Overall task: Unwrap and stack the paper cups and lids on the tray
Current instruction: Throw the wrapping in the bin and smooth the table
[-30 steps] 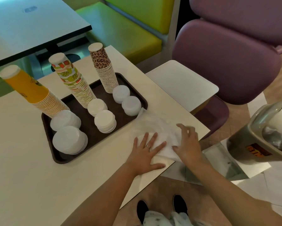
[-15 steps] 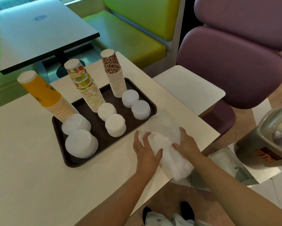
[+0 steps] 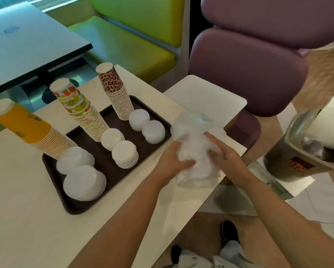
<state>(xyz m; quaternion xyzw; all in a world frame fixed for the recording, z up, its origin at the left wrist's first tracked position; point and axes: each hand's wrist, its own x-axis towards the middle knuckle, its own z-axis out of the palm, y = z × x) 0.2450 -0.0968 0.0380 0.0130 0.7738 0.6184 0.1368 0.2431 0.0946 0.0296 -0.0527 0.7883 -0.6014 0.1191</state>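
Beside the bench's edge we bunch the loose plastic wrap (image 3: 196, 149) between both hands (image 3: 172, 159), fingers curled into it, right of the stacked tray (image 3: 52, 167); gathered carelessly, it could slip floorward.

on the table (image 3: 27, 219) sits a tray (image 3: 108, 167); three cup stacks (image 3: 85, 113) stand along its far side, lid piles (image 3: 123, 153) in front of them. a crumpled plastic wrap (image 3: 195, 149) lies right of the tray, a bin (image 3: 305, 149) farther right on the floor.
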